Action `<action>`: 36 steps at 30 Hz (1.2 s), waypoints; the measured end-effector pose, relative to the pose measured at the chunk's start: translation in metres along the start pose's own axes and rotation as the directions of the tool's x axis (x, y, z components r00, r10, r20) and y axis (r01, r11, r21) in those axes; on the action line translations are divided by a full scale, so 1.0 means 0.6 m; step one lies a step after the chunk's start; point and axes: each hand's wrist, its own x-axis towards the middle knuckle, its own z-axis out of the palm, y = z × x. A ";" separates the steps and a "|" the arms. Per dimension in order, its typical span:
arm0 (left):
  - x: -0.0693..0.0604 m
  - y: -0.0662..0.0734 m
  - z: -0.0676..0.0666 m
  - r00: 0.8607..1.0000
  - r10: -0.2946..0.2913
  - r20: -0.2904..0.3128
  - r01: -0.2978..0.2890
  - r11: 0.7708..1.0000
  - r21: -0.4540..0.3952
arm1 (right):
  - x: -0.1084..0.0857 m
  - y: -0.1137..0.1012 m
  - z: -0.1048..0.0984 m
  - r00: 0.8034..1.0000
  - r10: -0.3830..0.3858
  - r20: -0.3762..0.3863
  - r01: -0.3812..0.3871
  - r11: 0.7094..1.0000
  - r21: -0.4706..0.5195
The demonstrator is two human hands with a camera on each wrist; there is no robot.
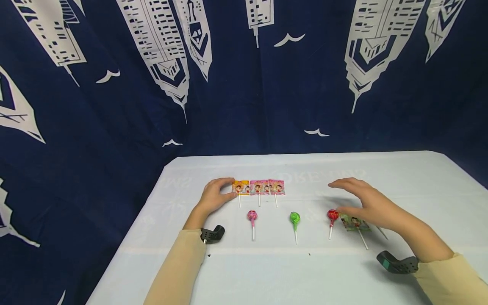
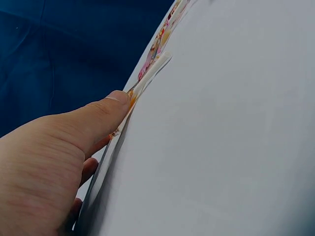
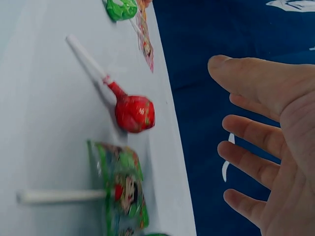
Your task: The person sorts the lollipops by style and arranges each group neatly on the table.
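My left hand (image 1: 214,195) is at the left end of a row of flat-wrapped lollipops, with thumb and forefinger at the edges of the orange-wrapped lollipop (image 1: 241,187). In the left wrist view the thumb lies against its orange wrapper (image 2: 132,98); the other fingers are partly hidden. Two pink-wrapped lollipops (image 1: 259,187) continue the row. My right hand (image 1: 371,203) hovers with spread fingers, holding nothing, above green-wrapped lollipops (image 1: 354,223) that it partly covers. Beside its thumb lies a round red lollipop (image 3: 135,113).
Nearer than the row lie a round pink lollipop (image 1: 252,215) and a round green lollipop (image 1: 295,218), sticks toward me. They rest on a white-covered table (image 1: 267,275). A dark blue curtain (image 1: 236,106) with pale building prints hangs behind it.
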 end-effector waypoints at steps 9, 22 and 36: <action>0.000 0.001 0.000 1.000 0.001 -0.003 -0.001 1.000 -0.007 | -0.034 0.029 -0.005 0.998 0.049 0.030 -0.048 0.999 -0.005; 0.000 -0.002 -0.001 1.000 0.015 -0.010 -0.015 1.000 -0.007 | -0.051 0.067 -0.011 0.980 0.106 0.166 -0.117 0.991 0.058; 0.001 -0.003 0.001 1.000 0.023 -0.020 -0.023 1.000 0.002 | -0.058 0.089 0.000 0.951 0.146 0.273 -0.162 0.986 0.039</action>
